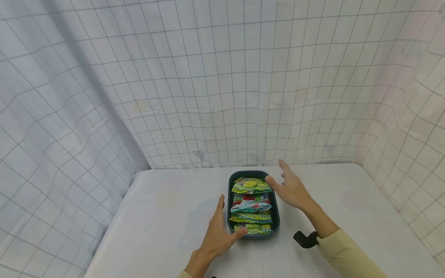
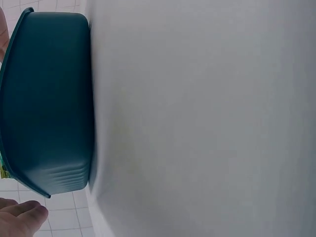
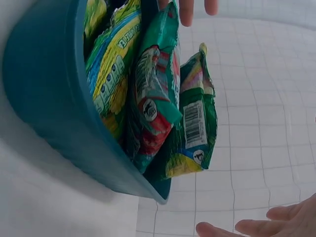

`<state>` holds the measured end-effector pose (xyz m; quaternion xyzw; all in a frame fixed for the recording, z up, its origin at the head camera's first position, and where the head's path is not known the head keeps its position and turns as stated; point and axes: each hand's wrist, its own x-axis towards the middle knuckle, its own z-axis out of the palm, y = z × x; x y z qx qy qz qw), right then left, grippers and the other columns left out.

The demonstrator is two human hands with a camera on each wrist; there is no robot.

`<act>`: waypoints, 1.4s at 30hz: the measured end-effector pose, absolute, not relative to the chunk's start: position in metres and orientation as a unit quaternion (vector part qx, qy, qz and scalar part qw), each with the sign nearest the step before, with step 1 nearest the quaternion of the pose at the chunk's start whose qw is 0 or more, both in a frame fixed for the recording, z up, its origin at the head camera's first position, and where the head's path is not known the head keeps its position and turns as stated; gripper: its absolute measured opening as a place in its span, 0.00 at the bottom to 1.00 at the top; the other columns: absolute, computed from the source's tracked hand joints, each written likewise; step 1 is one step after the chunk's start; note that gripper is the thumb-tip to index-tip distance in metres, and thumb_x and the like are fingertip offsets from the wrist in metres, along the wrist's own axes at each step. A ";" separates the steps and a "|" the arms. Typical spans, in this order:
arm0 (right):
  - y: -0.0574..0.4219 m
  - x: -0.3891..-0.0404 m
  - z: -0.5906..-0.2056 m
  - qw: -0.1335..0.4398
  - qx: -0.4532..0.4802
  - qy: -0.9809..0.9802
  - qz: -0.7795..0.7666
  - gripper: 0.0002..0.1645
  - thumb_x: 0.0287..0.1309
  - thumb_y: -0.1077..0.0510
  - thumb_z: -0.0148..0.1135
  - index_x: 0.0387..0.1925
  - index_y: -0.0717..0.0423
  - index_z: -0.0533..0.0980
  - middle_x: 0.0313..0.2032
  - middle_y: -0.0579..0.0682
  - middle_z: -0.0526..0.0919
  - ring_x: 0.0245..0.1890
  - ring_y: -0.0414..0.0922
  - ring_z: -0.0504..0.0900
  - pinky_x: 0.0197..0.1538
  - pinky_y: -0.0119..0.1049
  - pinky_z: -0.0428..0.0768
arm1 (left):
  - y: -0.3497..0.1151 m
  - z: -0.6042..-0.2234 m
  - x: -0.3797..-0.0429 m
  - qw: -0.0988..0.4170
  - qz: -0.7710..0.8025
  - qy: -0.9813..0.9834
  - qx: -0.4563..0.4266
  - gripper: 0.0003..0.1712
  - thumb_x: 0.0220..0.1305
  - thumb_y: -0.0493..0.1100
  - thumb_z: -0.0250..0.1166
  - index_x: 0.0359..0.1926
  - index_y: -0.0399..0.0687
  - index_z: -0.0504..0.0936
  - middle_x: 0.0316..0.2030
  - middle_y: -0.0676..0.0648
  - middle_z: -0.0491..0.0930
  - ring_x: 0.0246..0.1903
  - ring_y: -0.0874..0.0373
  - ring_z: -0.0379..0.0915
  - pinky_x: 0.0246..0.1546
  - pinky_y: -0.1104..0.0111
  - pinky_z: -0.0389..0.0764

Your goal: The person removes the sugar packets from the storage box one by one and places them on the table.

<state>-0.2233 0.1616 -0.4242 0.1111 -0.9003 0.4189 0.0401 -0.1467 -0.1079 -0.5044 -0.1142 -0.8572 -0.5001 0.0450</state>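
Note:
A dark teal plastic bin (image 1: 276,216) stands on the white table, filled with a row of colourful snack packets. The rearmost packet (image 1: 251,185) is yellow and green, and a red and light-blue one (image 1: 251,206) leans in the middle. My left hand (image 1: 216,234) is beside the bin's near left side, fingers extended, its thumb overlapping the front rim in the head view. At the far right corner my right hand (image 1: 292,189) spreads its fingers, thumb over the rear packet. In the right wrist view, a green packet (image 3: 194,128) sticks up above the rim. Neither hand holds anything.
A white tabletop (image 1: 174,216) surrounds the bin. Grid-patterned white curtains (image 1: 222,96) hang behind it and at both sides. A black wrist-camera mount (image 1: 306,239) juts from the right wrist, just above the table in the head view.

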 end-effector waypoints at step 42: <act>0.120 -0.245 -0.444 -0.022 0.018 -0.899 0.436 0.51 0.71 0.38 0.57 0.76 0.70 0.52 0.66 0.76 0.67 0.65 0.68 0.70 0.59 0.64 0.74 | -0.093 -0.520 -0.151 0.011 -0.595 -0.799 -0.086 0.69 0.54 0.58 0.79 0.82 0.49 0.41 0.75 0.41 0.60 0.71 0.46 0.61 0.67 0.42 0.65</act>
